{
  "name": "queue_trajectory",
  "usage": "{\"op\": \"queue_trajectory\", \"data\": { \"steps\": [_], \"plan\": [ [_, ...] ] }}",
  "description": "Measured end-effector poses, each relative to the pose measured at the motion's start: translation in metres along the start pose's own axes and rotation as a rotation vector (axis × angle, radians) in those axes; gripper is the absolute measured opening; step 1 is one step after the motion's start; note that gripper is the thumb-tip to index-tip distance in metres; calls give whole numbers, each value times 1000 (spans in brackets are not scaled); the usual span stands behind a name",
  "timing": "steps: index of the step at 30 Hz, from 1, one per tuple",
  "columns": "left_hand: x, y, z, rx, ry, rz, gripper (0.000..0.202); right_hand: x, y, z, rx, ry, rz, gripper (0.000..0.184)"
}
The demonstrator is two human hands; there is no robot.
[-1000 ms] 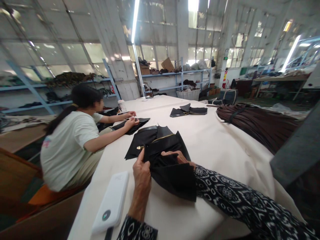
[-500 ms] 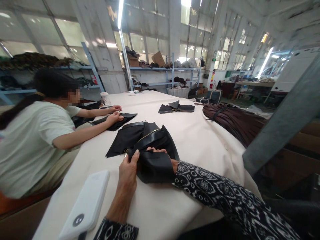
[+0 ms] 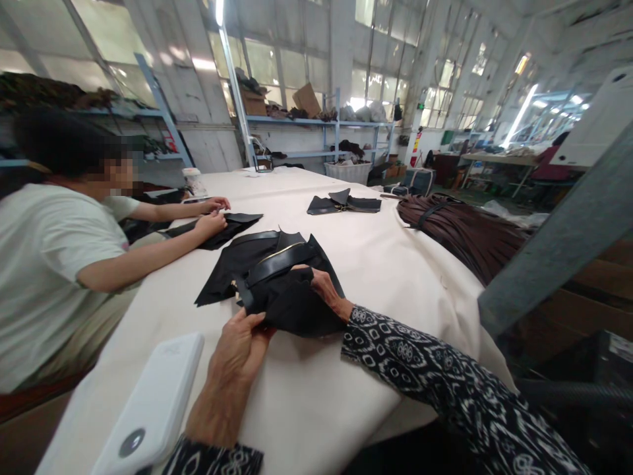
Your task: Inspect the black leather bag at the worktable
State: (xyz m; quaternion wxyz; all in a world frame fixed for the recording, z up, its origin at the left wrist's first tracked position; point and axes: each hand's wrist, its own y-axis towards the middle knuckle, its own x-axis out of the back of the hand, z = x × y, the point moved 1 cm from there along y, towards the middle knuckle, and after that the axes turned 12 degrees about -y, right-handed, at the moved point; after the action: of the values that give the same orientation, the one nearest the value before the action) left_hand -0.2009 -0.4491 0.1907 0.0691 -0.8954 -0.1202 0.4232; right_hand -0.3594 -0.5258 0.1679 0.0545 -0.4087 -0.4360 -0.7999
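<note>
The large table covered in cream cloth (image 3: 395, 264) carried a bundle of brown straps (image 3: 459, 231) at 2 o'clock. The black folded leather panel with a gold zip (image 3: 277, 284) lay at centre. The left hand (image 3: 237, 349) pinched its near edge at 7 o'clock; the right hand (image 3: 324, 287) clamped the fold at 3 o'clock. Uneven pulling could skew the fold. A white power bank (image 3: 148, 409) at 8 o'clock overhung the edge; a sleeve could dislodge it.
</note>
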Motion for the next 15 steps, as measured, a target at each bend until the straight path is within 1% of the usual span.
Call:
{"op": "queue_trajectory", "data": {
  "steps": [2,4,6,9,11,13,15],
  "plan": [
    [-2,0,-4,-57,-28,40,51,7,8,4,-55,104,-63,25],
    [-3,1,-7,-111,-47,59,55,13,11,8,-106,170,-94,28],
    [-2,3,-11,-145,-55,36,57,17,12,9,-144,231,-93,33],
    [5,11,-13,-143,-61,-57,60,19,13,5,-224,335,-96,33],
    [10,16,-13,-131,-62,-105,62,17,16,-1,-351,521,-78,27],
    [14,19,-12,-127,-58,-125,59,13,19,-5,-501,800,-40,21],
    [15,21,-12,-117,-55,-142,54,11,22,-7,-593,1028,-38,18]
  ]
}}
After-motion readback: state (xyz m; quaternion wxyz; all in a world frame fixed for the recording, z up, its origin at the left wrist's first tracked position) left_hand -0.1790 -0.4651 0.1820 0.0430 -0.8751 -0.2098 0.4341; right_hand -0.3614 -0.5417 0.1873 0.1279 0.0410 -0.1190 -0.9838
